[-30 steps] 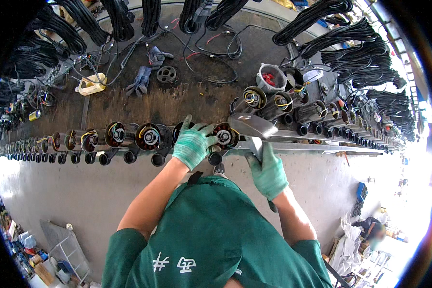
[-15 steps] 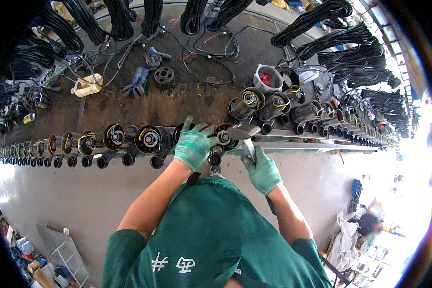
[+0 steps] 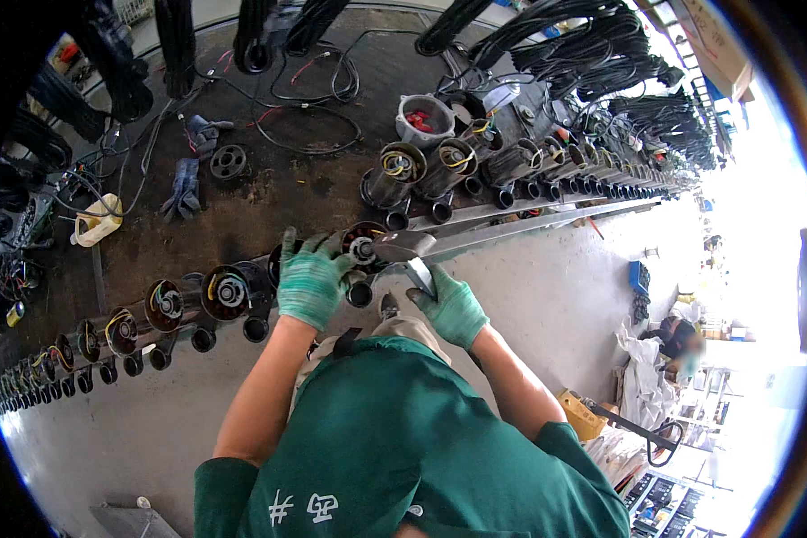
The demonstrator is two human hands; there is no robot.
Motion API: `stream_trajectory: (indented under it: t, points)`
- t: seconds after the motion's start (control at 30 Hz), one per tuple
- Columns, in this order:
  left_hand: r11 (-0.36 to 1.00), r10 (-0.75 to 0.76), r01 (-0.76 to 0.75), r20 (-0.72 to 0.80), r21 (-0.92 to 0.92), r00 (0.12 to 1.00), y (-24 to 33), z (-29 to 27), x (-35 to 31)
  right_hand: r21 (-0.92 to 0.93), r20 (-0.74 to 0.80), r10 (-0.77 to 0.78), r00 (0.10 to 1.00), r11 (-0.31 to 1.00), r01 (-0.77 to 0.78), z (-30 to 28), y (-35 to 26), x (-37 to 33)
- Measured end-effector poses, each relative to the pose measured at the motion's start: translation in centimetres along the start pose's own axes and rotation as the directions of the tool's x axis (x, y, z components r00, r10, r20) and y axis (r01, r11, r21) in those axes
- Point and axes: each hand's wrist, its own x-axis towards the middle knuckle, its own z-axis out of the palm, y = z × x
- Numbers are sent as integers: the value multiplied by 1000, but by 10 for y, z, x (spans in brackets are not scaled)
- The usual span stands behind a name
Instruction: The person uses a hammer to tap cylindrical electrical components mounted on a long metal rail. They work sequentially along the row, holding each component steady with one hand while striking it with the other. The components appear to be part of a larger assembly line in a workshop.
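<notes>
My right hand (image 3: 455, 309), in a green-striped glove, is closed round the pale handle of a tool with a wedge-shaped grey metal head (image 3: 403, 245). That head is over the open end of a dark motor housing (image 3: 363, 240), whose round core shows inside; whether they touch I cannot tell. My left hand (image 3: 312, 285), in a matching glove, lies with fingers spread beside this housing, its thumb side towards it. Left of that hand stands another motor housing (image 3: 227, 290) with a ring-shaped core and yellow wires.
A long row of motor housings (image 3: 121, 330) lines the table's (image 3: 233, 211) edge. More housings (image 3: 394, 170) stand at the right, near a grey pot with red pieces (image 3: 424, 121). Cables (image 3: 323, 134), a cut yellowish jug (image 3: 97, 221), gloves (image 3: 185, 186) and a black wheel (image 3: 229, 162) lie behind.
The view has turned, so the table edge now slants up to the right. Both hands keep nearly the same place at the housing, and my right hand still holds the tool.
</notes>
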Motion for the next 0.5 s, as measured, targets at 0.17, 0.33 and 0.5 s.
stream_trajectory:
  t: [0.17,0.33,0.5]
  points:
    - [999,-42,42,-6,-28,999,8,-10,2,39,-135,121,983,992,-117,-33,78,11]
    - [994,82,-97,-232,-53,969,75,-13,18,69,-179,231,956,973,-222,-48,203,35]
    - [974,-134,125,-38,-189,990,155,76,58,93,-128,270,954,961,-259,-56,290,57]
